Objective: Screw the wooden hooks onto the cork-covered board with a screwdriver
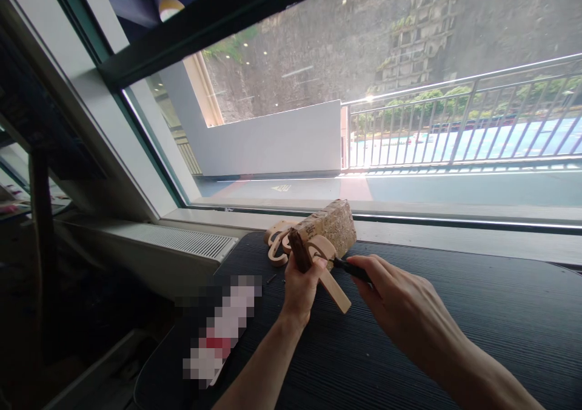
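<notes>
My left hand [297, 290] is closed around a light wooden piece [331, 282] with a curved top and a straight leg, together with a dark brown block [299, 251], held above the black ribbed table [454, 313]. My right hand [400, 304] pinches a thin black-handled tool [350, 268] whose tip meets the wooden piece. Just behind stands a speckled cork-like block [334, 223]. More curved wooden pieces [278, 240] lie to its left.
A blurred-out oblong object [222, 328] lies on the table's left part. Small dark bits [271, 278], perhaps screws, lie near it. A large window [364, 94] and its sill [454, 231] run behind the table; a radiator grille [182, 240] sits at left.
</notes>
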Motion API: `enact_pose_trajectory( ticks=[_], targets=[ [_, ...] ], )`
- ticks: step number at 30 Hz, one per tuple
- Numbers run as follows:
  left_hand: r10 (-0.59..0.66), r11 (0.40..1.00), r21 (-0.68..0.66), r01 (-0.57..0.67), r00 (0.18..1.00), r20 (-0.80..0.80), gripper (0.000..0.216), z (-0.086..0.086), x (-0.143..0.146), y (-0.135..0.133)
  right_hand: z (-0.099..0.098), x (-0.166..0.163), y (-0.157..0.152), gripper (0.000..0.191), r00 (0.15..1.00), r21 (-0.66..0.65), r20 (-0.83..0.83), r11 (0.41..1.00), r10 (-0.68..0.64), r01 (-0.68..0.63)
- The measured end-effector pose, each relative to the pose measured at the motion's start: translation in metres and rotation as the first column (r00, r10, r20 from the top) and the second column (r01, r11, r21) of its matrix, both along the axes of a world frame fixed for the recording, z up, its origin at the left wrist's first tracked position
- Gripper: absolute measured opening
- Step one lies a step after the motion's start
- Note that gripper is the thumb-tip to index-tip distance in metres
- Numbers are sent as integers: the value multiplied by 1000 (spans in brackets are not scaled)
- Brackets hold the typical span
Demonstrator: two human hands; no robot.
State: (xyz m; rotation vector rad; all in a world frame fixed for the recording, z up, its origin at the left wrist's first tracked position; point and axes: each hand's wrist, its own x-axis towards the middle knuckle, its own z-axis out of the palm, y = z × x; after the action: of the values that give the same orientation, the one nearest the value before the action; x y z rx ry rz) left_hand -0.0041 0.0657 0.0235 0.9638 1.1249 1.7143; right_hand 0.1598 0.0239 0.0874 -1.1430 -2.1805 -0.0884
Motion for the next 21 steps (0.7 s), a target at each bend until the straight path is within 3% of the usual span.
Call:
enact_pose_trajectory(
  ticks=[3, 9, 13, 16, 18, 21],
  targets=[
    [19, 1000, 12, -19, 1000, -2, 37, 0, -1, 1, -2, -2, 2, 19, 1000, 12, -2, 1000, -8, 8],
    [9, 1000, 16, -9, 1000, -18, 40, 2, -1, -2, -3, -4, 5, 26, 982, -209, -149, 974, -115, 83],
    [-5, 1000, -18, 6, 1000, 11, 40, 4, 0, -3, -3, -6, 5, 32, 987, -303, -79, 947, -141, 111],
    [-17, 999, -37, 19, 998, 55, 39, 3, 2, -3, -5, -5, 3, 25, 990, -266, -50, 957, -135, 117],
    [-20, 999, -35, 22, 998, 66, 40, 2, 2, -3, -6, -3, 1, 30, 994, -179, -42, 979, -104, 95],
    [-24, 1000, -15, 25, 997, 72, 39, 1, 2, -3, -7, -1, -1, 23, 1000, -16, 20, 1000, -17, 17]
  ],
)
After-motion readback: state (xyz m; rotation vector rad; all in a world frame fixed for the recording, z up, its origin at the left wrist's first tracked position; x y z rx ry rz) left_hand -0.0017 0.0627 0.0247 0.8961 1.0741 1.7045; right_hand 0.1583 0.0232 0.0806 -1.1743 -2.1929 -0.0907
